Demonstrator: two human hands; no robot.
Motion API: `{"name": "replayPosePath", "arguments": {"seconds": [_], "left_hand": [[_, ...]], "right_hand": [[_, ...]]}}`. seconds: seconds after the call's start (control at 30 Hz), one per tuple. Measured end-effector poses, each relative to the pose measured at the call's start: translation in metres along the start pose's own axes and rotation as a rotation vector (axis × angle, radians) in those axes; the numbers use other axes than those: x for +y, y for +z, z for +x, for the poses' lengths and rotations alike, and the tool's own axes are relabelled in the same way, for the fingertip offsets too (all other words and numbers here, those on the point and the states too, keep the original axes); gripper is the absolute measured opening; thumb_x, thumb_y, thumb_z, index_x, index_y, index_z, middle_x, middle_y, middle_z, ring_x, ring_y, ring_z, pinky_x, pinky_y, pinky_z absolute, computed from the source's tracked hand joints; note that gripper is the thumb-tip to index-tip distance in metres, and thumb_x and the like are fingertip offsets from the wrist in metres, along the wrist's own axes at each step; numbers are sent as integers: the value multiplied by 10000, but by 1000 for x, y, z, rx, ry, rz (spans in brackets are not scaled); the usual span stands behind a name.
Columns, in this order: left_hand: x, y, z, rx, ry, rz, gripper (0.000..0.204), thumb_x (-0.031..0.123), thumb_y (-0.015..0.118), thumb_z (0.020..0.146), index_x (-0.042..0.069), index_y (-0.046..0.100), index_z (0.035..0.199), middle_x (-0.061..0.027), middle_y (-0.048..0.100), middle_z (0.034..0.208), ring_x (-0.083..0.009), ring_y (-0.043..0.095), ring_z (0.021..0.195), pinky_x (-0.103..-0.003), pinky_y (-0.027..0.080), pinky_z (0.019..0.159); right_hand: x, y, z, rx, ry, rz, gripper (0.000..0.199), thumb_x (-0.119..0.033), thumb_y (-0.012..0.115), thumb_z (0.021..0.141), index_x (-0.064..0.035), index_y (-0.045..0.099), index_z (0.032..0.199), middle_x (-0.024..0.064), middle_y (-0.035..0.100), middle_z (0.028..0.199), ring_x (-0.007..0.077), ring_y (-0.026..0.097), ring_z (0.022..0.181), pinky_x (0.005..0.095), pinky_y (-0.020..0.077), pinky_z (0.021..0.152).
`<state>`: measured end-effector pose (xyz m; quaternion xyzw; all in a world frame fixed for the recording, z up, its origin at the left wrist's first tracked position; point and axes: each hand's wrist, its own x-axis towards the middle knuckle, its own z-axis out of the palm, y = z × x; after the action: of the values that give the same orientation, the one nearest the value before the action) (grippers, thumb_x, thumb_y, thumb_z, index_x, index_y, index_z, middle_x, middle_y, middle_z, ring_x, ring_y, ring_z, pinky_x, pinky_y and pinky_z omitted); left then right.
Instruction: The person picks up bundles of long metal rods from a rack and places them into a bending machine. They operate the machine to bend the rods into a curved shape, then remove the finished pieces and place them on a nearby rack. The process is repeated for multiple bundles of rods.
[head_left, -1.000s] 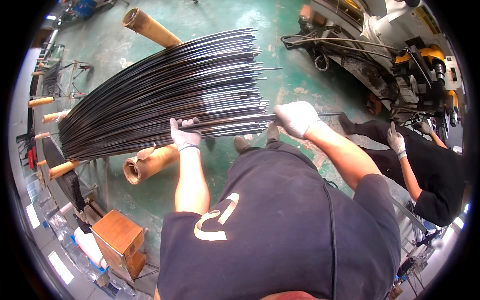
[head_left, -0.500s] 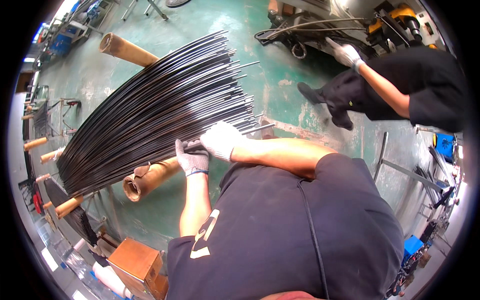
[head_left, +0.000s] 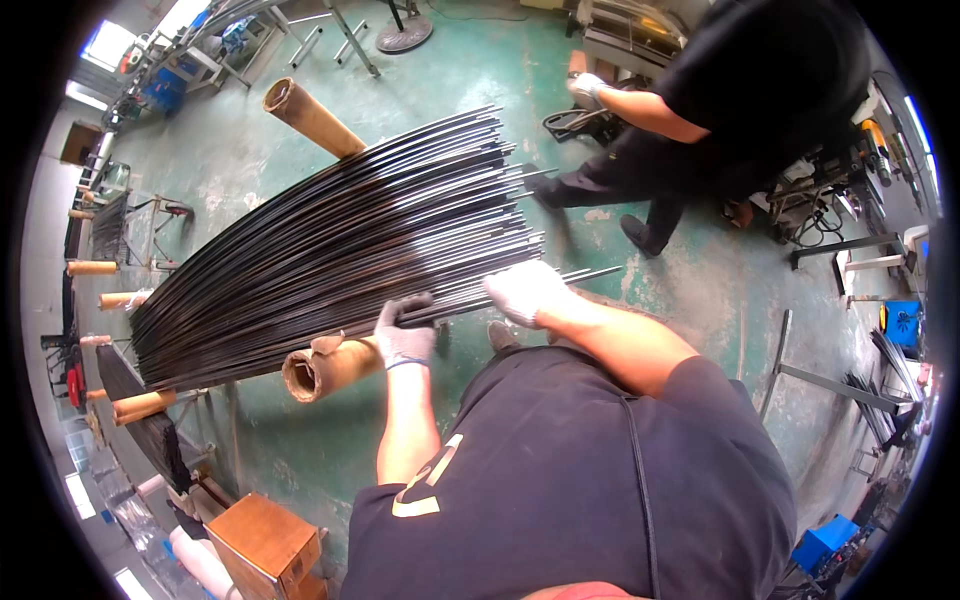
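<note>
The air above the rods [head_left: 320,250] is open. The near brown tube [head_left: 345,369] blocks the way just left of the left hand [head_left: 405,340]; rod ends [head_left: 603,271] jut past the right hand [head_left: 527,292]. Beyond them, 1 co-worker [head_left: 760,110] occupies floor [head_left: 690,310] space.

A dark shirt [head_left: 540,480] (pale chest marking [head_left: 415,507]) and 2 pale gloves [head_left: 525,290] are worn.

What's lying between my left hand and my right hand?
In the head view, a stretch of dark rods lies between your left hand and right hand.
</note>
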<state>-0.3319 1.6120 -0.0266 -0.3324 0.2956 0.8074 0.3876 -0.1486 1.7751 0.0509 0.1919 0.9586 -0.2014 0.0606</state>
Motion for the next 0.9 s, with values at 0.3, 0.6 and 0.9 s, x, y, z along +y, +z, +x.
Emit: {"name": "replayPosePath", "arguments": {"seconds": [0.3, 0.6, 0.9], "left_hand": [[40, -32, 42, 110, 51, -33, 299, 214, 506, 923, 38, 504, 681, -63, 526, 638, -239, 536, 612, -465, 527, 786], [-24, 33, -4, 141, 24, 48, 312, 124, 499, 909, 73, 429, 609, -52, 445, 586, -189, 472, 586, -394, 529, 770], [-84, 51, -41, -200, 112, 411, 225, 105, 499, 900, 57, 471, 682, -79, 510, 695, -245, 531, 734, -488, 451, 923]], "right_hand": [[155, -68, -145, -146, 406, -234, 147, -133, 570, 772, -97, 609, 909, 151, 655, 888, 345, 620, 936, 454, 475, 802], [119, -69, -105, -75, 457, -276, 155, -133, 561, 739, -107, 674, 843, 171, 656, 783, 331, 653, 817, 439, 512, 709], [229, -73, -173, 313, 363, -419, 20, -163, 638, 671, -144, 638, 666, 97, 637, 670, 297, 642, 661, 420, 505, 634]]}}
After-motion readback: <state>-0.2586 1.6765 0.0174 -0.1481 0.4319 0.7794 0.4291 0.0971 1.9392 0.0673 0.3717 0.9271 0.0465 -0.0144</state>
